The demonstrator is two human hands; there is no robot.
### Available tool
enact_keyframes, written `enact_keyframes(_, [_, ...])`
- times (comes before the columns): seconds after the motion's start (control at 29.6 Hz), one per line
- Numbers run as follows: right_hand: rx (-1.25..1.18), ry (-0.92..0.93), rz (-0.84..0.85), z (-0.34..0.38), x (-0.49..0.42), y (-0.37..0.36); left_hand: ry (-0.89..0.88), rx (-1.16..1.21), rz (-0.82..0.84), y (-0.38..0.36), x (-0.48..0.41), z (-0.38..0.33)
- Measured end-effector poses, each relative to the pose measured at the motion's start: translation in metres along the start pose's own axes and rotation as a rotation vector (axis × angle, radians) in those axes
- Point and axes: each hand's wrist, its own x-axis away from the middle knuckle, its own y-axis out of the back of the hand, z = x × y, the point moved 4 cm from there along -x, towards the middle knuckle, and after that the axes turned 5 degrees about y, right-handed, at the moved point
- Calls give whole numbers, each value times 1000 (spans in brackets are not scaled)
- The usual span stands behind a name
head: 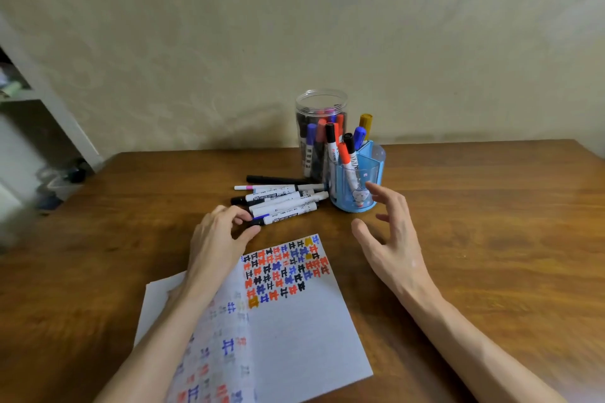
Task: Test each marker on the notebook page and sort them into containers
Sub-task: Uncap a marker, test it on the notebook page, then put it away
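Judged past halfway: markers fill the blue holder (357,188) and the clear jar (319,127) behind it, and the notebook page (294,321) before the holder is thick with test marks. Several loose markers (281,199) lie left of the holder; the left hand (217,234) curls its fingers at the nearest cap, grip unclear; the right hand (393,239) hovers by the holder, fingers spread

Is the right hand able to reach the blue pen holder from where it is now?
Probably yes. The right hand hovers open just in front of the blue pen holder, and nothing lies between them.
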Motion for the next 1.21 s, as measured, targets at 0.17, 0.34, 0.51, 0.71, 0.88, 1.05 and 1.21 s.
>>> enact_keyframes(0.17, [2, 9, 18, 4, -1, -5, 13, -47, 10, 6, -2, 0])
enact_keyframes(0.34, [-7, 17, 67, 5, -3, -13, 62, -27, 25, 15, 4, 4])
enact_keyframes(0.51, [41, 39, 106, 5, -3, -16, 94, 84, 38, 31, 12, 1])
enact_keyframes(0.71, [31, 2, 275, 28, 12, -36, 39, 380, 303, 36, 40, -30])
enact_keyframes(0.88, [-261, -29, 259, 46, 26, -49, -108, 402, 424, 39, 58, -47])
enact_keyframes(1.05, [-388, -47, 225, 47, 25, -47, -196, 219, 440, 29, 63, -60])
enact_keyframes(1.21, [-386, -102, 278, 44, 29, -51, -175, 230, 393, 25, 68, -53])
